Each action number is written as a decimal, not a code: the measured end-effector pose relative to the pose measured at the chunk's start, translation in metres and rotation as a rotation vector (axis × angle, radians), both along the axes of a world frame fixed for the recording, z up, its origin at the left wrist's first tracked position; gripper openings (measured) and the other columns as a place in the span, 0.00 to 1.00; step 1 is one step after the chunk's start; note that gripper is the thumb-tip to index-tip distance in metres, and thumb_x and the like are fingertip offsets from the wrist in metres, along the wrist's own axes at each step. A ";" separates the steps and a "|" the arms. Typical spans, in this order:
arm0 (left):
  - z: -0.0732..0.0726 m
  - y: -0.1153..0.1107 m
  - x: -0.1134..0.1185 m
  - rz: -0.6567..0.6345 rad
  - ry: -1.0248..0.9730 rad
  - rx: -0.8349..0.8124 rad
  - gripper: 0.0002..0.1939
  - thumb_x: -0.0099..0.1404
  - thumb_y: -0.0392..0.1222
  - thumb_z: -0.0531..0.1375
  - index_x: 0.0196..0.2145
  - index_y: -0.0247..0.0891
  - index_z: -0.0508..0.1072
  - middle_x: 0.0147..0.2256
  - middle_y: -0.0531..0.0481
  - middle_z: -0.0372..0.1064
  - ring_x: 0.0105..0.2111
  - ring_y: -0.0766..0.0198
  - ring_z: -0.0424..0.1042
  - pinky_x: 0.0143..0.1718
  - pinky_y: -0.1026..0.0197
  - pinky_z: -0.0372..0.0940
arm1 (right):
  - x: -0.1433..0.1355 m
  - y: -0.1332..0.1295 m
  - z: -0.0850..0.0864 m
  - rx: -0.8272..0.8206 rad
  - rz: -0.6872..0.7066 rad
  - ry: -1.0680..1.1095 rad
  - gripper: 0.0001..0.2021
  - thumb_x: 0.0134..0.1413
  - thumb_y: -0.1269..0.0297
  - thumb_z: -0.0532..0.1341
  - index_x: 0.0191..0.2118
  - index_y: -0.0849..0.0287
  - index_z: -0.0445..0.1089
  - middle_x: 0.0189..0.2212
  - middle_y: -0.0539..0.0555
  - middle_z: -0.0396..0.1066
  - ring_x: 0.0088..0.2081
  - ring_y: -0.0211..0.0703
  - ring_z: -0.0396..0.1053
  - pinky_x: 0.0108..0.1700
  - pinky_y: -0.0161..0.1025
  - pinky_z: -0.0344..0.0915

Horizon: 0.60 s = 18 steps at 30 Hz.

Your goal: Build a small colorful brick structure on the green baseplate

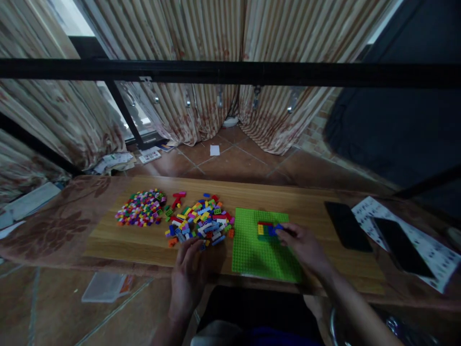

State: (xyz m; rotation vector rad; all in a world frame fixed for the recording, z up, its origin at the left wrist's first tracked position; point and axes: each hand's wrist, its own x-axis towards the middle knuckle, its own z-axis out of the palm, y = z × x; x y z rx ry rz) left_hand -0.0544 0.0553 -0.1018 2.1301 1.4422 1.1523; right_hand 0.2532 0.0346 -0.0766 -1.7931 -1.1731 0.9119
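Note:
My right hand (300, 242) is over a green studded baseplate (248, 254), with its fingertips pinched on a blue brick (278, 228). That brick is at the right end of a small block of joined bricks (260, 230) in red, yellow, green and blue. I cannot tell whether it is pressed down. My left hand (188, 264) rests at the near edge of a pile of mixed toy bricks (207, 221). Its fingers are loosely curled and apart, close to a dark blue brick (202, 246), and I see nothing held in them.
Farther left on the wooden board (115, 245) lies a heap of tiny colourful pieces (142, 207). Several red bricks (177, 198) lie between the piles. To the right are a black phone-like slab (347, 226), a second dark device (401, 245) and a printed sheet (370, 211). A black bar (230, 72) crosses beyond.

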 end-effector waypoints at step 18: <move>-0.006 -0.001 0.149 -0.411 0.363 0.052 0.20 0.60 0.31 0.56 0.50 0.40 0.68 0.52 0.41 0.65 0.48 0.51 0.65 0.47 0.46 0.66 | 0.053 0.029 -0.024 -0.023 0.247 -0.136 0.09 0.50 0.63 0.60 0.35 0.57 0.76 0.31 0.51 0.77 0.34 0.42 0.73 0.39 0.39 0.66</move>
